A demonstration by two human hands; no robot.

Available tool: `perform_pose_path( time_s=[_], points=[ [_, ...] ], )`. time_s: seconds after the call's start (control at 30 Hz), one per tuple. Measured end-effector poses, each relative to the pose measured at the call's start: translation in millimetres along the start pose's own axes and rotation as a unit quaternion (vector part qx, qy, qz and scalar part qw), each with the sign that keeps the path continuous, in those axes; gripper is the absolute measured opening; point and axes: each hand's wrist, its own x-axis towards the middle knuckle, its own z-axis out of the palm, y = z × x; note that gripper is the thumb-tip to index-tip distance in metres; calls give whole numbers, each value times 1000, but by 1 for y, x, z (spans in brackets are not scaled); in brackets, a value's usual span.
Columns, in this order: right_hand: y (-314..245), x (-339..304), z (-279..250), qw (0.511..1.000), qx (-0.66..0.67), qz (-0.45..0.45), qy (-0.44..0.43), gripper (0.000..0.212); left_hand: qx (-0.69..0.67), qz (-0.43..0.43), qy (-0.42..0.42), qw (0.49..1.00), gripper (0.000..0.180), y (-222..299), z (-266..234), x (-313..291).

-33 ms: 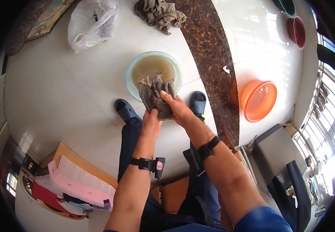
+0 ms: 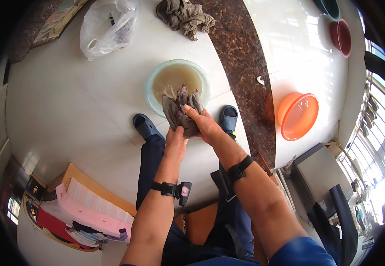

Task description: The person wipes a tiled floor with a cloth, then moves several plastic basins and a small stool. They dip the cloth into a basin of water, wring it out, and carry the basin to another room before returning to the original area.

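Both hands grip a wet grey-brown cloth (image 2: 181, 117), bunched up over the near rim of a pale green basin (image 2: 150, 97). Murky brownish water (image 2: 174, 79) fills much of that basin, and the far end of the cloth hangs over it. My left hand (image 2: 176, 139) is closed on the cloth's near left edge, its fingers partly hidden. My right hand (image 2: 205, 126) holds the right side with the thumb lying on top and the other fingers underneath. The folds hide whatever lies inside the cloth.
My slippered feet (image 2: 146, 126) flank the basin. Beyond it lie a pile of similar brown cloth (image 2: 185, 18) and a white plastic bag (image 2: 108, 33). Past a dark marbled strip (image 2: 245, 66) stands an orange basin (image 2: 285, 117); a maroon basin (image 2: 341, 37) is farther off.
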Motion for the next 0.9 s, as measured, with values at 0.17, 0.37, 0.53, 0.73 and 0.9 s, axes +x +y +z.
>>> perform_pose_path(
  time_s=[0.17,0.37,0.53,0.73,0.9],
  points=[
    [7,-1,8,992,-80,-84,54,103,123,10,28,992,55,7,17,-23],
    [10,-18,2,989,-87,-78,86,91,368,76,67,924,42,12,30,-60],
    [4,-36,0,992,-79,-52,89,84,341,26,46,938,42,21,42,-86],
    [6,-61,-1,991,78,-72,80,86,142,55,31,988,44,21,58,-108],
    [23,-69,-9,974,178,-75,121,79,76,105,39,991,51,32,72,-122]
  ],
)
